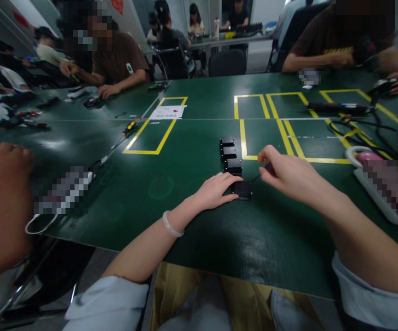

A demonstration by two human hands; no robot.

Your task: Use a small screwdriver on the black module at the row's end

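On the green table, my left hand is closed on a small square black block, its thumb and fingers along the left side. My right hand pinches a screwdriver whose dark handle is mostly hidden by the fingers. The thin shaft slants down to the left, and its tip meets the block's upper right corner; exact contact is too small to tell. Just beyond lies a row of three similar black blocks, close together.
Yellow tape marks rectangles on the table. A paper sheet and a yellow-black screwdriver lie further left. At the right stand a white tray and dark cables. Other people sit across the table, and a co-worker's arm rests at the left.
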